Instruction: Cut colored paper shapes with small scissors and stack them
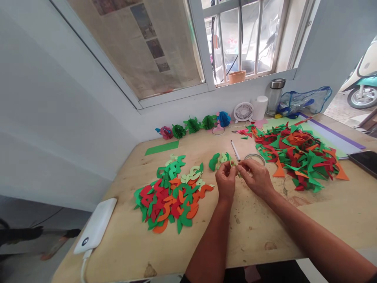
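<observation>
My left hand (225,180) and my right hand (253,177) meet above the wooden table (244,232), their fingertips pinching a small cluster of green and pale green paper pieces (219,161). The cluster's exact shape is partly hidden by my fingers. To the left lies a pile of curved cut paper shapes (167,204) in red, orange and green. To the right is a larger heap of angular paper scraps (297,153). A white pen (235,150) and a roll of clear tape (255,158) lie just beyond my right hand.
Along the wall stand paper pom-poms (193,125), a small white fan (243,112), a steel-capped bottle (275,96) and a clear zip bag (304,100). Scissors (240,131) lie near the heap. A power bank (95,224) sits at the near left, a phone (365,162) at the right edge.
</observation>
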`<state>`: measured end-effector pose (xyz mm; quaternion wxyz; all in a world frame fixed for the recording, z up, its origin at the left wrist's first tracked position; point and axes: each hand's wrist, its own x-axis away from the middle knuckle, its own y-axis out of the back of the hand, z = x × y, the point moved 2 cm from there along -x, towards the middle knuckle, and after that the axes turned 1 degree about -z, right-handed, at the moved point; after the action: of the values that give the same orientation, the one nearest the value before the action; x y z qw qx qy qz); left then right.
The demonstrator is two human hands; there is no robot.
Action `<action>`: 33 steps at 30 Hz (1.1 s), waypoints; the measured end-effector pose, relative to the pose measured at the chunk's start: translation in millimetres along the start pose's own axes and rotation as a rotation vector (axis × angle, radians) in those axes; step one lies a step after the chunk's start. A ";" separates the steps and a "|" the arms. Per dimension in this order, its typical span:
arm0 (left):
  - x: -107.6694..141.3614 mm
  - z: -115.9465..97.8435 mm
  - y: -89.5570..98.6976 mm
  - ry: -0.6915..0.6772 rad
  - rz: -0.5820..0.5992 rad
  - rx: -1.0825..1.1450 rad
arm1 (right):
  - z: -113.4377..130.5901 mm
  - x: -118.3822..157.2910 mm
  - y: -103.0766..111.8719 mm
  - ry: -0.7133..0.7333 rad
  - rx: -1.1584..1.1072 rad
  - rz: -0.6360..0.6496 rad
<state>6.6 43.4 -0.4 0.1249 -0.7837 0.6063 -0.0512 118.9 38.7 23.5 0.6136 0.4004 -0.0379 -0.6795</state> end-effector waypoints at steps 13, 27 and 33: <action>3.1 -7.6 -6.7 0.218 0.092 0.077 | -18.1 -6.6 0.8 -0.255 -0.216 0.075; -0.9 2.5 1.6 0.234 -0.066 0.037 | -58.5 -25.0 42.3 -0.380 0.270 -0.109; -0.6 6.1 1.0 0.227 -0.044 0.026 | -65.8 -23.7 32.2 -0.326 0.499 0.114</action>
<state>6.8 44.5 -6.5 0.0645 -0.7842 0.5987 -0.1500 181.9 80.3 8.2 0.5192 0.4218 -0.3243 -0.6689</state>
